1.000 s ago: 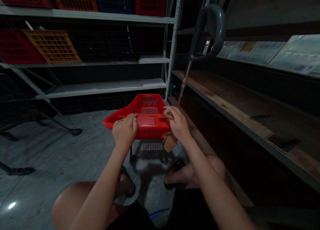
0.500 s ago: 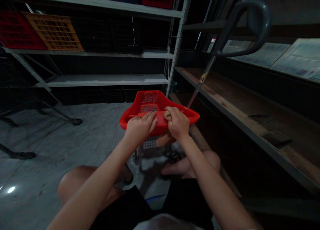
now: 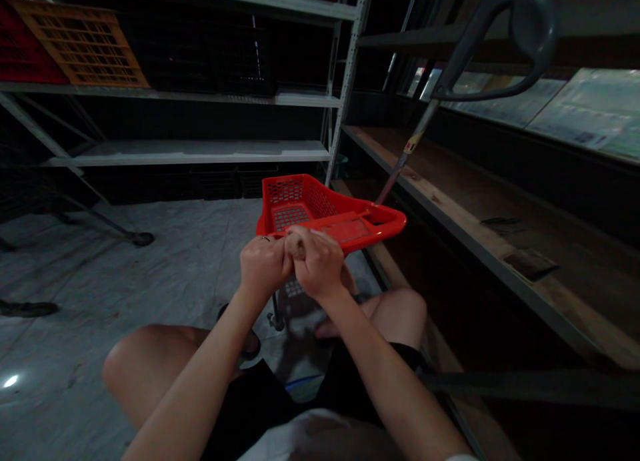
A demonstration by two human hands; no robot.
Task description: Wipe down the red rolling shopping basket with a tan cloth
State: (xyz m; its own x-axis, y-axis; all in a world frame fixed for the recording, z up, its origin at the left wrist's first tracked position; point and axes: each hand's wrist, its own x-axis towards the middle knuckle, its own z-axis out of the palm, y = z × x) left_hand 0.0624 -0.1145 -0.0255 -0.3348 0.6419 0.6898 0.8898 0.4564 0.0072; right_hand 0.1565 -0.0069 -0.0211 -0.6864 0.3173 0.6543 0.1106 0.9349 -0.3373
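Note:
A small red shopping cart (image 3: 345, 231) stands in front of my knees, its handle side toward me. My left hand (image 3: 265, 262) is closed around the left end of its red handle. Right beside it, touching it, my right hand (image 3: 317, 264) is closed on a tan cloth (image 3: 299, 247) pressed over the handle. Part of the cloth hangs below the right hand. Both hands hide the left stretch of the handle; the right stretch shows bare.
A grey-handled pole (image 3: 415, 137) rises at the cart's right. Wooden shelving (image 3: 465, 207) runs close along the right. Behind stands a white metal rack (image 3: 200, 155) with an orange crate (image 3: 83, 44) and dark crates. Wheeled legs (image 3: 143, 238) stand on the left floor.
My right hand has slid left along the handle with the cloth, up against my left hand. The left hand has closed tighter. The cart appears turned slightly.

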